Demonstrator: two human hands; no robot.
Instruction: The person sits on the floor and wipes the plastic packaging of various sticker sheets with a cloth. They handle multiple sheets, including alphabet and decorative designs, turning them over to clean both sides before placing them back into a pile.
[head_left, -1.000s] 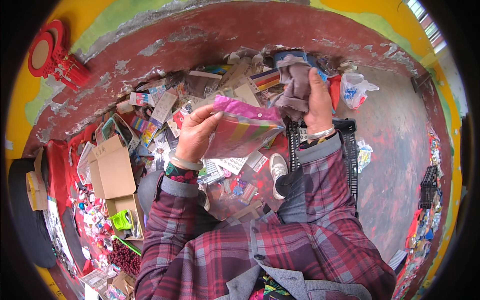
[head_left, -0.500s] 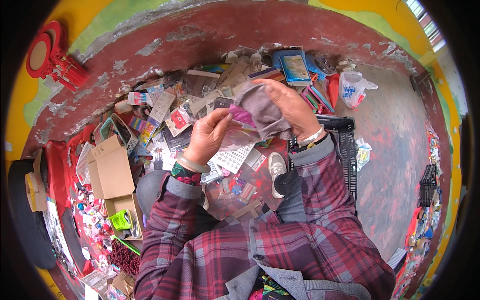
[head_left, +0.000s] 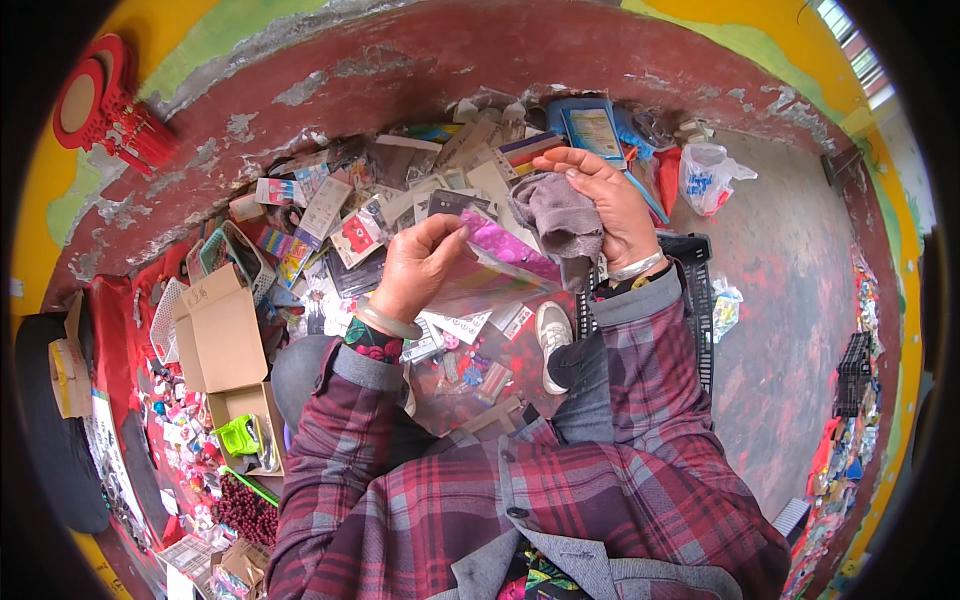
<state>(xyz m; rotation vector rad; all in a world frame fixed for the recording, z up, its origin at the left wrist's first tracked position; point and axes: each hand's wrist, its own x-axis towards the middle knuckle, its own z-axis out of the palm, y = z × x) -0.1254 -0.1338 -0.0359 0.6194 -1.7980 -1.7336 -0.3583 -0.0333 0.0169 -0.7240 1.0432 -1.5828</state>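
Note:
My left hand (head_left: pixel 412 268) pinches the upper corner of a clear plastic packet (head_left: pixel 512 250) with a magenta band along its top. The packet hangs slanted above the floor, in front of my knees. In my right hand (head_left: pixel 622 218) is a crumpled grey cloth (head_left: pixel 560 215), held between the palm and the thumb, with the fingers partly stretched. The cloth lies against the packet's right end; whether it presses on it I cannot tell. The packet's contents are hard to make out.
Packets and cards (head_left: pixel 357 238) are heaped against the wall ahead. A black plastic crate (head_left: pixel 690 250) stands by my right forearm. At left, an open cardboard box (head_left: pixel 225 330) holds a bright green item (head_left: pixel 238 437). A white plastic bag (head_left: pixel 712 178) lies on the floor at right.
My right hand and the cloth have shifted rightward, baring more of the packet's magenta band. My left hand still grips the packet's corner, nearly where it was.

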